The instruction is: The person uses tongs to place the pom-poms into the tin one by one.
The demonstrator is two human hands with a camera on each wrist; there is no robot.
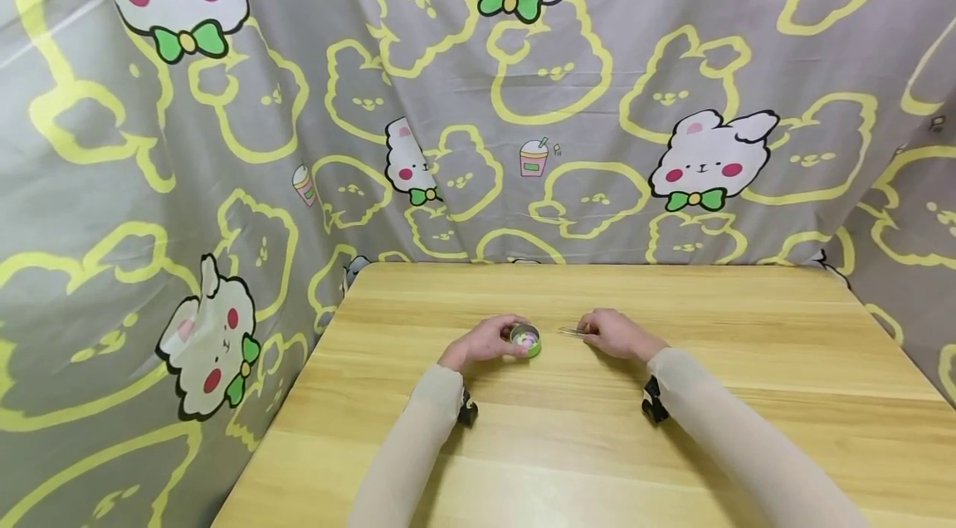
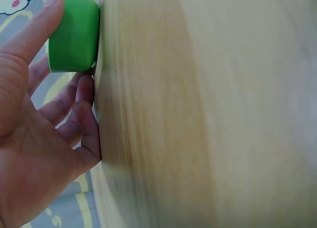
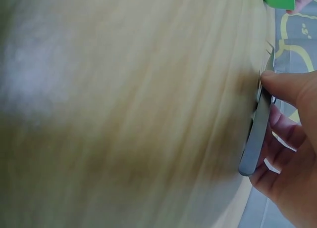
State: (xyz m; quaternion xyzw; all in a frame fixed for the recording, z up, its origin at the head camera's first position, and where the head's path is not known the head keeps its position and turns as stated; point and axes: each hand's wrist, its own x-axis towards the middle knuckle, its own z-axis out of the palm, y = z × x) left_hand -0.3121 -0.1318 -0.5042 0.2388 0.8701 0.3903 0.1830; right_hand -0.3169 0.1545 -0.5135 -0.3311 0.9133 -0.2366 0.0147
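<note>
My left hand holds a small round green tin between thumb and fingers near the middle of the table. Pale pink and white bits show inside its open top; what they are is too small to tell. In the left wrist view the green side of the tin is plain, with the thumb on its near side. To the right of the tin, my right hand pinches metal tweezers, their points towards the tin and apart from it. The tweezers lie low along the tabletop.
The wooden table runs back to a grey curtain printed with yellow outlines and white cartoon rabbits. More of this curtain hangs at the left and right. A black wrist strap shows below the right sleeve.
</note>
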